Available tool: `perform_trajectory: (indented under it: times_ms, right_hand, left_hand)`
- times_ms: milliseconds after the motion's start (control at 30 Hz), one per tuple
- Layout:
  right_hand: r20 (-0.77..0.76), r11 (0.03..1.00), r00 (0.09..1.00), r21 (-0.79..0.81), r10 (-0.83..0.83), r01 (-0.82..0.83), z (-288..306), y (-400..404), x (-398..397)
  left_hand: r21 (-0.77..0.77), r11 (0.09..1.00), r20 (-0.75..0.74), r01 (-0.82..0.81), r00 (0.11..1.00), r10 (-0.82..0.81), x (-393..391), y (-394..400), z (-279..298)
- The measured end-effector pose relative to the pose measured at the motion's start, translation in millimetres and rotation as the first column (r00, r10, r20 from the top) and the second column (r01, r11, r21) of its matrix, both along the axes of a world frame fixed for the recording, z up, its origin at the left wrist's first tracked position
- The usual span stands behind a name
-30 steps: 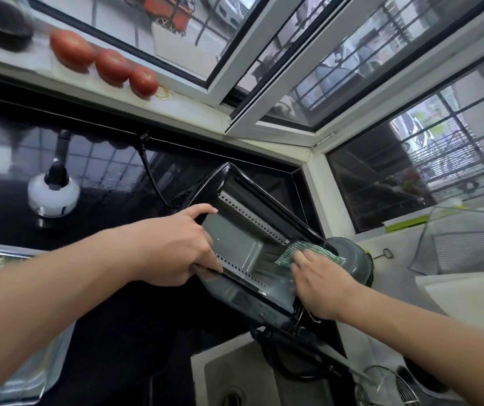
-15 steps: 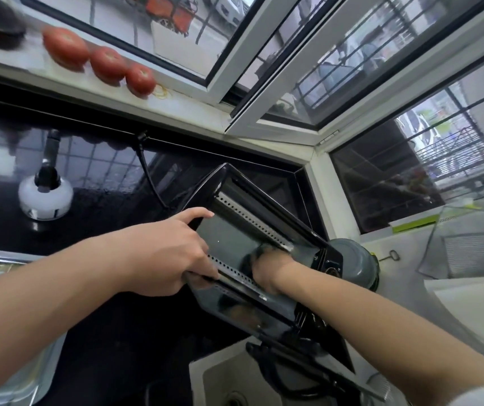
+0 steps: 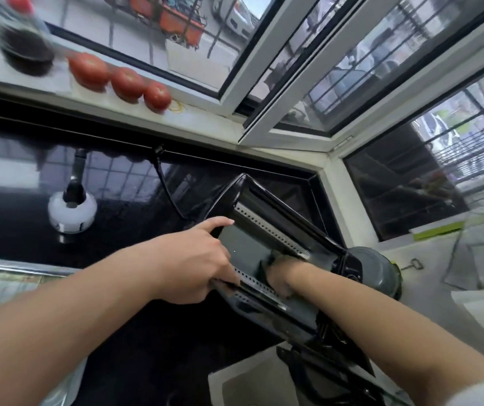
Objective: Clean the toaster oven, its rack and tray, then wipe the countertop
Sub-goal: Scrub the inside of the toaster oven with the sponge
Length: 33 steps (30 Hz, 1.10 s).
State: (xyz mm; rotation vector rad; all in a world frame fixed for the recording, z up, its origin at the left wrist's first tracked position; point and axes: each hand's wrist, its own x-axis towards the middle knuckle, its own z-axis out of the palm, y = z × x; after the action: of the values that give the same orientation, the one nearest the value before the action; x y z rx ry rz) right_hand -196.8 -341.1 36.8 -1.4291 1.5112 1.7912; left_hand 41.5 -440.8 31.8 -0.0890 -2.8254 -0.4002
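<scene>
Oven: toaster oven (image 3: 267,247) is tilted, its opening faces the hands.
Left hand (image 3: 193,265): grips the opening's edge.
Right hand (image 3: 278,276): deep inside; its grip I cannot tell.

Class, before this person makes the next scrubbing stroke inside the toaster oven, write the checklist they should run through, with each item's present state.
1. Left hand grips the toaster oven at its opening: ok.
2. Oven tilted over the sink: ok.
3. Right hand inside the oven: ok.
4. Cloth or sponge in the right hand: cannot tell, hidden.
5. Power cord unplugged: cannot tell.
6. Tomatoes on the sill away from the work: ok.
</scene>
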Motion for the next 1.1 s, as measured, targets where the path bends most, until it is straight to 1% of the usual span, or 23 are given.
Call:
perform_trajectory:
  times_ms: [33,100,167,233,367,500,600,700,733,767,800,867,900,933,1000,1033,1067,1100]
  right_hand:
    - [-0.001,0.999,0.999,-0.002,0.042,-0.042,-2.3,1.3,-2.4]
    - [-0.009,0.981,0.981,-0.002,0.193,-0.193,3.0,12.6,-3.0]
    - [-0.015,0.931,0.932,-0.047,0.362,-0.362,22.2,27.8,1.1]
    - [-0.031,0.905,0.913,-0.120,0.406,-0.407,53.3,44.6,3.3]
    - [-0.022,0.887,0.927,-0.284,0.375,-0.365,104.2,74.6,3.4]
    - [-0.017,0.876,0.942,-0.361,0.336,-0.319,116.6,96.4,1.8]
    - [-0.120,0.871,0.937,-0.347,0.327,-0.348,107.9,101.0,-13.6]
    - [-0.133,0.890,0.944,-0.316,0.301,-0.328,90.2,79.6,-25.5]
    - [-0.107,0.902,0.951,-0.303,0.289,-0.308,85.3,74.3,-26.6]
    - [-0.045,0.912,0.957,-0.292,0.287,-0.287,83.1,72.8,-27.0]
    - [0.042,0.930,0.962,-0.271,0.270,-0.249,83.9,74.7,-27.3]
    - [0.237,0.968,0.956,-0.221,0.174,-0.122,102.7,78.5,-25.3]
    - [0.273,0.972,0.952,-0.222,0.141,-0.080,113.8,77.3,-28.4]
    - [0.251,0.963,0.957,-0.255,0.148,-0.082,123.3,76.2,-33.2]
    - [0.138,0.938,0.968,-0.308,0.209,-0.159,128.6,77.1,-40.2]
    - [0.148,0.934,0.966,-0.322,0.211,-0.155,124.5,81.7,-37.1]
    - [0.215,0.938,0.952,-0.315,0.218,-0.144,116.1,89.7,-31.6]
    - [0.291,0.956,0.935,-0.265,0.202,-0.124,109.7,97.9,-23.3]
  left_hand:
    - [-0.008,1.000,-0.001,-0.006,1.000,0.006,-0.1,-0.2,-0.3]
    - [-0.020,1.000,0.007,-0.011,1.000,0.011,1.5,-0.4,0.0]
    - [-0.015,1.000,0.007,-0.013,1.000,0.013,2.4,-1.3,-2.2]
    - [-0.009,1.000,-0.005,-0.014,1.000,0.014,0.8,-1.7,-1.5]
    - [0.029,1.000,-0.027,-0.006,1.000,0.007,-3.2,-3.8,1.3]
    - [0.034,0.999,-0.023,0.001,1.000,0.000,-3.6,-4.2,2.1]
    - [0.040,0.999,-0.025,0.007,1.000,-0.006,-4.5,-4.6,0.8]
    - [0.067,0.998,-0.071,0.010,0.997,-0.005,-7.0,-7.3,-1.1]
    - [0.083,0.997,-0.070,0.012,0.998,-0.006,-8.0,-8.1,-1.3]
    - [0.089,0.996,-0.061,0.015,0.998,-0.010,-9.0,-8.0,-1.2]
    - [0.084,0.996,-0.055,0.015,0.998,-0.010,-9.7,-7.6,-1.7]
    - [0.054,0.999,-0.062,0.007,0.998,-0.003,-8.0,-5.9,-4.2]
    - [0.041,0.999,-0.057,0.009,0.998,-0.007,-6.6,-5.1,-5.3]
    - [0.033,0.999,-0.053,0.013,0.999,-0.012,-6.4,-4.6,-6.1]
    - [0.035,0.999,-0.072,0.013,0.997,-0.011,-7.7,-5.4,-7.4]
    - [0.034,0.999,-0.081,0.013,0.997,-0.011,-8.4,-5.7,-6.8]
    - [0.027,1.000,-0.083,0.011,0.997,-0.009,-8.4,-6.5,-6.1]
    - [0.013,1.000,-0.070,0.013,0.997,-0.012,-7.0,-6.3,-6.4]
